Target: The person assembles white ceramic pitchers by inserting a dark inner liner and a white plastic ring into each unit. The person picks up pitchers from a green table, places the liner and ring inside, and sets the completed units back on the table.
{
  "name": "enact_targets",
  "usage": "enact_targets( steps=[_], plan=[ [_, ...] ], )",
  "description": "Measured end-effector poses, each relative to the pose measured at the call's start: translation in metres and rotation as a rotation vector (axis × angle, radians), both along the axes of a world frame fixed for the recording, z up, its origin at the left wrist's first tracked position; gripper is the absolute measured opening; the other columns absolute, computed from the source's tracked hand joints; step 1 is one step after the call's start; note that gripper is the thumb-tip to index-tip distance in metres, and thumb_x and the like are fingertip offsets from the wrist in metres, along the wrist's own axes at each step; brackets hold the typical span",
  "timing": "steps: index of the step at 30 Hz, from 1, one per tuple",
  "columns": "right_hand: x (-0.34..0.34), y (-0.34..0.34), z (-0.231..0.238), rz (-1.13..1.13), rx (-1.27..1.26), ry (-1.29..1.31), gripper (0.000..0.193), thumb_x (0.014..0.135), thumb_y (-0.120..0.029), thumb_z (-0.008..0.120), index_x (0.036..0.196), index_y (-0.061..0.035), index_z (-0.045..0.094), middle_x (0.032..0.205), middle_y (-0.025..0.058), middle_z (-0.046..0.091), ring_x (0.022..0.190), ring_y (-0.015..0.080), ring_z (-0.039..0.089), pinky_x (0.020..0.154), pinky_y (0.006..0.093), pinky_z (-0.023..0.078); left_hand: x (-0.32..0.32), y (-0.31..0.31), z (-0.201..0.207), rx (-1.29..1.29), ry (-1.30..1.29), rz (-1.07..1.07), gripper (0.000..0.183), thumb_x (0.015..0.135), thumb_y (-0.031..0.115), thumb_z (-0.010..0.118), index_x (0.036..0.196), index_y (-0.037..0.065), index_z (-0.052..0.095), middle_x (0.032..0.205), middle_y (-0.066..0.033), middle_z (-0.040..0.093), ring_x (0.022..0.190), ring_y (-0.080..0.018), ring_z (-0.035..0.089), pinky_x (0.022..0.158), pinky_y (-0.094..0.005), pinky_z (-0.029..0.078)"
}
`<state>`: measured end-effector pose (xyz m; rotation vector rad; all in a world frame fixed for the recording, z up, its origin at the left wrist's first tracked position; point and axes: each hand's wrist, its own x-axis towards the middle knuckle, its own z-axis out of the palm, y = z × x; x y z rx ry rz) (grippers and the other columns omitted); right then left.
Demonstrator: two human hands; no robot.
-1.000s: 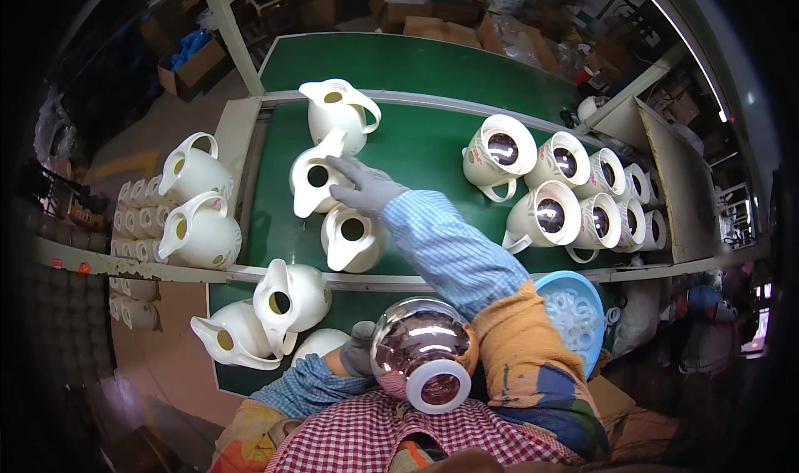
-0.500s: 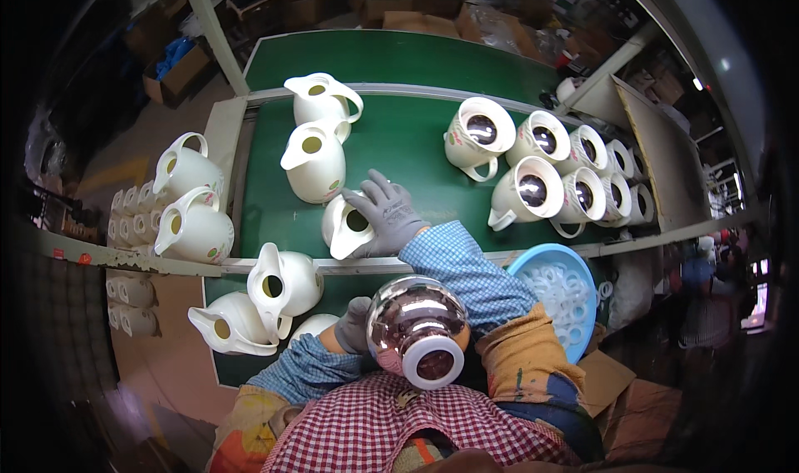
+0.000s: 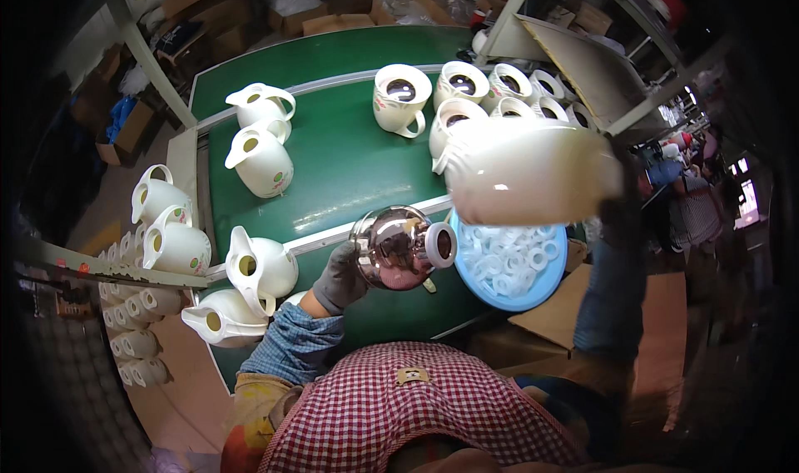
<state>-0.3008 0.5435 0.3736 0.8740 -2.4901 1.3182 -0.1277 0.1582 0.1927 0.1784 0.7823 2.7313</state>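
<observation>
A person in a checked apron works at a green desk (image 3: 349,178). The left hand (image 3: 339,277) is partly closed, cupped around the side of a mirrored glass flask (image 3: 393,252), which is held tilted in front of the apron, neck toward the right; the fingertips behind it are hidden. A white collar (image 3: 432,246) sits around the flask's neck — that part looks done. The right hand (image 3: 617,192) seems closed on the far end of a white jug (image 3: 533,173), held on its side over a blue basin (image 3: 545,288); its fingers are too blurred to make out. Loose white rings (image 3: 501,261) fill the basin.

At the back right, two rows of white jugs (image 3: 391,113) stand wide end up, dark shiny rounds inside; these appear finished, flask already in place. The flask and jug in hand are well apart from each other, so this pair looks unjoined. On the left, two spouted jugs (image 3: 262,169) on the desk and two nearer ones (image 3: 273,265) look hollow — probably work left, with more jugs (image 3: 175,248) along the left side.
</observation>
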Motion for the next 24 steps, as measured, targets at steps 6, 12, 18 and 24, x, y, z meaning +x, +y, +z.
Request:
enact_targets(
  steps=[6, 12, 18, 24],
  plan=[
    [0.100, 0.099, -0.001, -0.163, 0.172, 0.226, 0.097, 0.083, -0.061, 0.074, 0.148, 0.0031, 0.042, 0.137, 0.0206, 0.057, 0.125, 0.0334, 0.058, 0.109, 0.0454, 0.045, 0.027, 0.029, 0.011, 0.018, -0.054, -0.071, 0.075, 0.095, 0.054, 0.058, 0.151, 0.007, 0.045, 0.149, -0.0124, 0.054, 0.135, -0.0294, 0.054, 0.114, -0.0487, 0.043],
    [0.197, 0.021, -0.045, 0.143, -0.204, 0.006, 0.124, 0.051, -0.046, 0.102, 0.149, -0.0018, 0.040, 0.146, 0.0172, 0.046, 0.134, 0.0328, 0.049, 0.107, 0.0457, 0.046, 0.062, 0.066, -0.002, -0.289, 0.080, -0.030, 0.060, 0.098, 0.036, 0.060, 0.149, 0.006, 0.047, 0.150, -0.0086, 0.054, 0.137, -0.0267, 0.052, 0.116, -0.0467, 0.041],
    [0.250, 0.003, -0.056, 0.163, -0.008, 0.114, 0.118, 0.061, -0.054, 0.095, 0.150, -0.0042, 0.037, 0.136, 0.0213, 0.049, 0.129, 0.0437, 0.048, 0.114, 0.0555, 0.037, 0.079, 0.109, 0.010, -0.916, 0.550, -0.088, 0.072, 0.089, 0.021, 0.077, 0.150, 0.006, 0.044, 0.148, -0.0097, 0.055, 0.136, -0.0245, 0.052, 0.116, -0.0417, 0.041],
    [0.269, 0.014, -0.050, 0.120, -0.051, 0.117, 0.117, 0.062, -0.057, 0.094, 0.150, -0.0047, 0.037, 0.135, 0.0204, 0.051, 0.128, 0.0417, 0.050, 0.111, 0.0540, 0.040, 0.082, 0.136, 0.022, -0.933, 0.606, -0.176, 0.074, 0.088, 0.023, 0.078, 0.151, 0.005, 0.042, 0.148, -0.0101, 0.055, 0.135, -0.0244, 0.052, 0.115, -0.0413, 0.041]
  ],
)
